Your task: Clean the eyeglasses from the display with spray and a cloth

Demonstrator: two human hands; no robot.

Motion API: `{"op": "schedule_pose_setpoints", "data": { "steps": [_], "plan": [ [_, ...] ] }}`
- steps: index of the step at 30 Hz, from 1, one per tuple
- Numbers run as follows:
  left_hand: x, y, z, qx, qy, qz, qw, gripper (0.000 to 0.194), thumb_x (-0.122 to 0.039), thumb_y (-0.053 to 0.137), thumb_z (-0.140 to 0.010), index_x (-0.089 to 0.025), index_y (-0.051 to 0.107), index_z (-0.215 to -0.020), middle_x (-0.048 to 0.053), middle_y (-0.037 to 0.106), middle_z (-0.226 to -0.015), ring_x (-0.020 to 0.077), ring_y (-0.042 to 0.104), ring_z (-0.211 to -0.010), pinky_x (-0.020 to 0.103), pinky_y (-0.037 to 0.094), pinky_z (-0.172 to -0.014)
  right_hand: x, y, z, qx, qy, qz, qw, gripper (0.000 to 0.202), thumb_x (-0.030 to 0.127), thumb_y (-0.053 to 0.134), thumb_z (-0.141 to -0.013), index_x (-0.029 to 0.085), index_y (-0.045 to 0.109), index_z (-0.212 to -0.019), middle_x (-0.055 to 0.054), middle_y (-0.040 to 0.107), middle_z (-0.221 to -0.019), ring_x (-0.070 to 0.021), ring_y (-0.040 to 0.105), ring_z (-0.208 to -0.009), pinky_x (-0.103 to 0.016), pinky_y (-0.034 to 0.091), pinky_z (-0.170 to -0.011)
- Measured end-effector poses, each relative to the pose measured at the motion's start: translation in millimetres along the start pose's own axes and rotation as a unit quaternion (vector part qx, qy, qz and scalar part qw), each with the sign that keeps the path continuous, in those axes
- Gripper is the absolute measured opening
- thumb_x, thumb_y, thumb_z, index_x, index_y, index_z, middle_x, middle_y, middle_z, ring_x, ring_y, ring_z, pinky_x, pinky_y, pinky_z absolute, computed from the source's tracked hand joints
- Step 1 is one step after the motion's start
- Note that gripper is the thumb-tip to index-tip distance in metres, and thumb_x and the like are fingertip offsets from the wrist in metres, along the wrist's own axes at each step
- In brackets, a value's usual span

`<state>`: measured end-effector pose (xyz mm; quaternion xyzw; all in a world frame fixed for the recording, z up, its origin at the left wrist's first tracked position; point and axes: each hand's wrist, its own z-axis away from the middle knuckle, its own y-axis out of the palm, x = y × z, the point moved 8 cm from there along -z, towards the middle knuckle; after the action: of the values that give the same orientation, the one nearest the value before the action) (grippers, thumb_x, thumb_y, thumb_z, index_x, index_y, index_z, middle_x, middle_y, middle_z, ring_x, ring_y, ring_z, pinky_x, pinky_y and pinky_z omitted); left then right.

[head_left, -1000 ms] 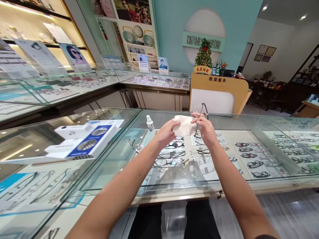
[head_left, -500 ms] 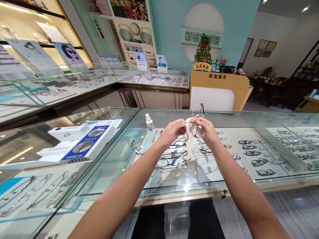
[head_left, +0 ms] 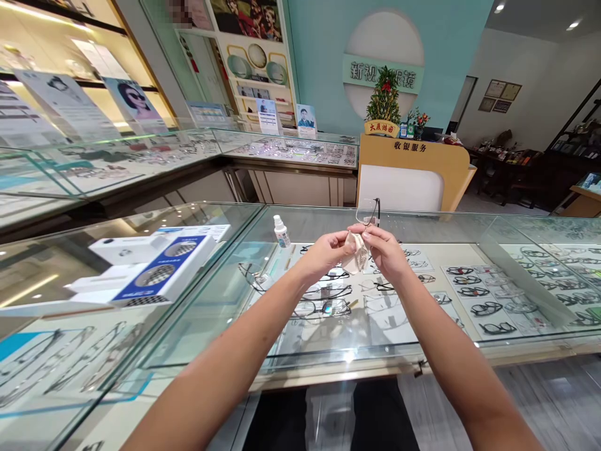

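Note:
Above the glass counter, my left hand (head_left: 331, 252) pinches a cream cleaning cloth (head_left: 355, 258), its fingers closed round the cloth's left side. My right hand (head_left: 384, 247) is closed on a pair of eyeglasses (head_left: 368, 214); one lens and a dark temple stick up above the fingers. Part of the glasses is covered by the cloth and both hands, which nearly touch each other. A white spray bottle (head_left: 282, 232) stands on the counter to the left of my hands. Several dark-framed eyeglasses (head_left: 328, 291) lie below and between my forearms.
The glass display counter (head_left: 347, 363) runs across in front of me, with rows of glasses (head_left: 486, 307) at the right. White and blue boxes (head_left: 164, 269) rest on its left part. Behind stands a yellow and white cashier desk (head_left: 462, 166).
The cloth has shifted and now hangs in a bunch between both hands. The glasses have moved slightly left and down, and my left fingers have come closer to the right ones.

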<state>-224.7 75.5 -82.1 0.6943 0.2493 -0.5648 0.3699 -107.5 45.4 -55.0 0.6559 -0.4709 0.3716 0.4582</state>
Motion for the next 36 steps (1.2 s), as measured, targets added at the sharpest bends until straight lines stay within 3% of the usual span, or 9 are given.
{"op": "schedule_pose_setpoints", "data": {
  "steps": [3,6,9,16,22,26,29,33,36],
  "plan": [
    [4.8,2.2,2.7,-0.005,-0.023,-0.012,1.0,0.076,-0.07,0.103,-0.051,-0.015,0.076,-0.095,0.0,0.068,-0.078,0.0128,0.058,-0.068,0.025,0.041,-0.065,-0.2,2.8,0.6,0.013,-0.002,0.004,1.0,0.023,0.046,0.089,-0.073,0.028,0.088,-0.086,-0.005,0.083,-0.109,-0.0276,0.068,-0.116,-0.039,0.052,-0.102],
    [4.5,7.4,5.0,0.01,-0.018,-0.024,0.999,0.076,-0.081,0.093,-0.061,-0.014,0.075,-0.092,0.002,0.069,-0.079,0.0137,0.058,-0.067,0.026,0.042,-0.064,-2.7,2.3,1.4,0.01,0.02,0.003,1.0,0.023,0.048,0.088,-0.073,0.027,0.087,-0.084,-0.004,0.083,-0.115,-0.0194,0.066,-0.085,-0.033,0.052,-0.074],
    [1.0,11.7,6.4,0.021,0.003,-0.037,0.999,0.076,-0.086,0.084,-0.07,-0.015,0.075,-0.091,0.008,0.075,-0.083,0.0174,0.064,-0.071,0.027,0.044,-0.065,-3.3,2.7,2.0,0.009,0.041,-0.003,0.999,0.024,0.049,0.087,-0.072,0.027,0.087,-0.083,-0.003,0.082,-0.122,-0.0119,0.052,-0.063,-0.029,0.039,-0.054],
    [-12.0,19.2,12.6,-0.016,0.065,-0.091,0.994,0.069,-0.076,0.091,-0.07,-0.016,0.072,-0.097,0.005,0.075,-0.074,0.0156,0.062,-0.06,0.026,0.041,-0.056,-0.4,6.0,1.6,0.026,0.033,-0.058,0.997,0.026,0.049,0.084,-0.075,0.026,0.087,-0.085,-0.006,0.083,-0.128,-0.0153,0.057,-0.068,-0.028,0.038,-0.046],
    [-25.6,16.4,23.3,-0.117,0.138,-0.108,0.978,0.068,-0.08,0.084,-0.075,-0.018,0.065,-0.092,-0.001,0.067,-0.062,0.01,0.049,-0.043,0.024,0.036,-0.045,3.0,17.1,4.7,0.07,0.015,-0.024,0.997,0.04,0.059,0.084,-0.08,0.025,0.087,-0.099,-0.007,0.082,-0.13,-0.0136,0.06,-0.063,-0.034,0.052,-0.06],
    [-24.7,15.4,23.6,-0.112,0.137,-0.12,0.977,0.071,-0.089,0.07,-0.082,-0.018,0.063,-0.083,0.0,0.065,-0.057,0.0114,0.05,-0.042,0.025,0.035,-0.043,3.4,21.7,6.0,0.081,0.022,-0.04,0.996,0.04,0.062,0.086,-0.078,0.022,0.082,-0.079,-0.008,0.081,-0.133,-0.0122,0.053,-0.058,-0.037,0.053,-0.06],
    [-21.6,13.3,17.8,-0.083,0.137,-0.129,0.979,0.077,-0.093,0.064,-0.083,-0.017,0.068,-0.086,0.004,0.071,-0.067,0.0145,0.06,-0.055,0.025,0.043,-0.051,0.5,13.8,3.9,0.049,0.033,-0.049,0.997,0.037,0.06,0.091,-0.073,0.024,0.083,-0.079,-0.006,0.082,-0.127,-0.0123,0.051,-0.061,-0.033,0.05,-0.059],
    [-11.7,0.8,5.3,-0.075,0.12,-0.116,0.983,0.084,-0.096,0.065,-0.079,-0.015,0.077,-0.099,0.004,0.075,-0.079,0.0177,0.065,-0.07,0.028,0.051,-0.065,5.9,-3.9,-0.6,-0.005,0.015,-0.066,0.998,0.033,0.057,0.095,-0.069,0.028,0.085,-0.082,-0.004,0.083,-0.119,-0.0212,0.069,-0.095,-0.033,0.056,-0.081],
    [-5.2,-14.3,-2.8,-0.101,0.104,-0.081,0.986,0.085,-0.097,0.063,-0.079,-0.016,0.078,-0.098,0.006,0.076,-0.079,0.0204,0.068,-0.072,0.03,0.053,-0.067,14.9,-12.2,-3.1,-0.013,-0.012,-0.054,0.998,0.028,0.055,0.093,-0.071,0.028,0.083,-0.076,-0.004,0.081,-0.125,-0.0271,0.066,-0.126,-0.037,0.053,-0.105]
  ]
}}
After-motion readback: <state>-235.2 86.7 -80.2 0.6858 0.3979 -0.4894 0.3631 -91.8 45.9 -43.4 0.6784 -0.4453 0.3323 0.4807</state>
